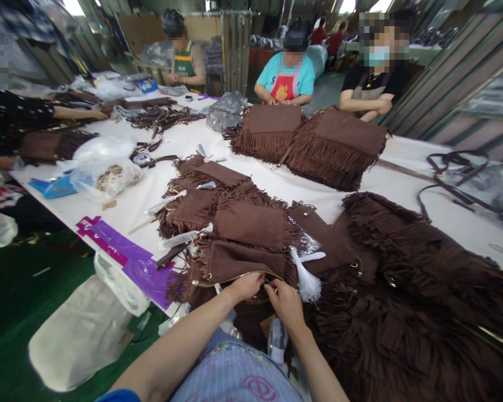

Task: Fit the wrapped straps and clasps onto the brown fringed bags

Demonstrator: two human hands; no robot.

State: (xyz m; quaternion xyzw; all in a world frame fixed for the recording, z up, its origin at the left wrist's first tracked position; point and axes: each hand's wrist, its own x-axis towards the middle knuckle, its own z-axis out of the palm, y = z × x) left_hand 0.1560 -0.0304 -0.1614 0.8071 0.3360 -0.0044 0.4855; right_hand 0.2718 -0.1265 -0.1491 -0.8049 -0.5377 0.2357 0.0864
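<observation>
A brown fringed bag (pixel 238 262) lies at the table's near edge, its gold zip (pixel 235 277) spread apart at the mouth. My left hand (pixel 248 285) is closed at that mouth, fingertips on the zip edge. Close on its right, my right hand (pixel 285 300) has thumb and fingers pinched at the same opening. Whatever small part lies between the fingertips is too hidden to name. Beside the bag rests a bundle of thin white plastic strands (pixel 308 282). More brown bags (pixel 249 223) overlap in a row just beyond.
Fringed bags (pixel 402 312) heap up on the right, and two stand farther back (pixel 339 134). Straps (pixel 456 178) lie at the right edge. Plastic bags (pixel 113 173) and purple tape (pixel 126 254) are on the left. Several co-workers (pixel 287 75) are around the table (pixel 314 190). A stool (pixel 79 335) stands lower left.
</observation>
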